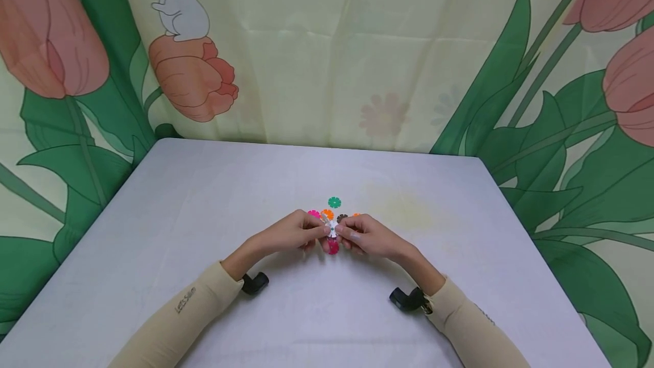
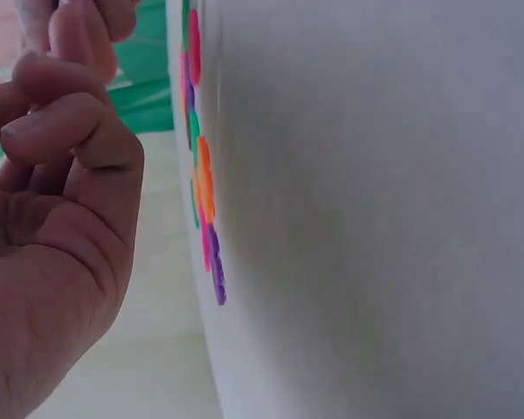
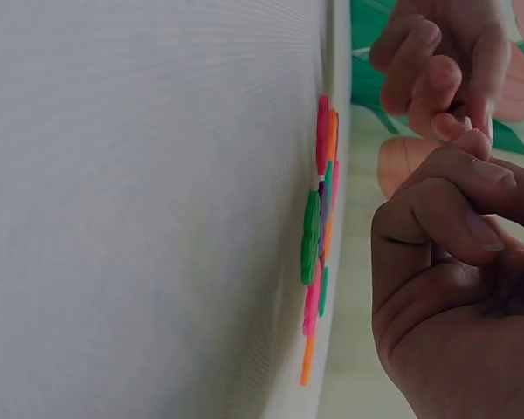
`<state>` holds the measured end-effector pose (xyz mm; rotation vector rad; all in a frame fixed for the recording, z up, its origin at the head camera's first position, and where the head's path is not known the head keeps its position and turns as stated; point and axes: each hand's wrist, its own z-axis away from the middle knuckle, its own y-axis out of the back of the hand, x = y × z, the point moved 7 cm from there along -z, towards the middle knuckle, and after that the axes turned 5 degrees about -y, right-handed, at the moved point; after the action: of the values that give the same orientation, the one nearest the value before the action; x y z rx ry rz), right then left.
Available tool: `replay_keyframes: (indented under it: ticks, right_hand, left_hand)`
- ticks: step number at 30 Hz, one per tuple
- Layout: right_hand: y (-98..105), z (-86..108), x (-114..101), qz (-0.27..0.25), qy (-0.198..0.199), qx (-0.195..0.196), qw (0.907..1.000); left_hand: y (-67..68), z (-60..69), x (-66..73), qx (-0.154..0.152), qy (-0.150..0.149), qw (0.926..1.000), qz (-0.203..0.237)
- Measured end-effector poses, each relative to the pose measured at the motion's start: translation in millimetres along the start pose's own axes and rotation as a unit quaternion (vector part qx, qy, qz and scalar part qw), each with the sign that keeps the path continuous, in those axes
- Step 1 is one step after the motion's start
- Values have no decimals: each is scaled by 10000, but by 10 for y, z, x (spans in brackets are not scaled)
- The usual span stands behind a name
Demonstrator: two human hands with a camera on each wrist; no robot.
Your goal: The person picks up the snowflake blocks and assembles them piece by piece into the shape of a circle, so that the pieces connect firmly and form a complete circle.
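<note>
In the head view, a small white notched disc [image 1: 332,228] is held up between both hands; whether it is one disc or two joined cannot be told. My left hand [image 1: 296,233] pinches it from the left with thumb and fingertips. From the other side, my right hand [image 1: 370,236] pinches its edge, fingers curled. Around and below the hands lie flat notched discs: a green disc [image 1: 334,202], an orange disc [image 1: 327,214], a pink disc [image 1: 313,214], a dark brown disc [image 1: 341,218] and a crimson disc [image 1: 333,247]. Fingers hide most of the white piece in both wrist views.
The discs lie on a white-covered table [image 1: 204,186], near its middle. In the left wrist view a purple disc [image 2: 216,266] sits at one end of the group. Behind the table hangs a printed curtain [image 1: 317,72] with tulips. A black wrist camera [image 1: 407,300] projects below the right sleeve.
</note>
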<state>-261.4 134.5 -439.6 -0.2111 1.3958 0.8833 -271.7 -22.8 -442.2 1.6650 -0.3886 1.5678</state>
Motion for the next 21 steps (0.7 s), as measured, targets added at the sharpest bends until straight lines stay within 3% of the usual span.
replay_keyframes:
  ticks: [5, 9, 13, 16, 21]
  right_hand:
    - [-16, 1, 9, 26, -43, 19, 10000]
    - [8, -6, 9, 163, -102, 93, 9998]
    - [138, -6, 45, 511, -337, 515, 9968]
    - [305, 27, 105, 927, -648, 1142, 9870]
    - [561, 109, 221, 1570, -1239, 1990, 9594]
  left_hand:
    - [-4, -5, -38, 176, 308, 9985, 413]
    - [18, -14, -56, 335, 357, 9981, 374]
    - [50, -13, -74, 499, 412, 9974, 316]
    - [64, -11, -88, 545, 465, 9969, 332]
    - [88, 3, -94, 632, 528, 9958, 407]
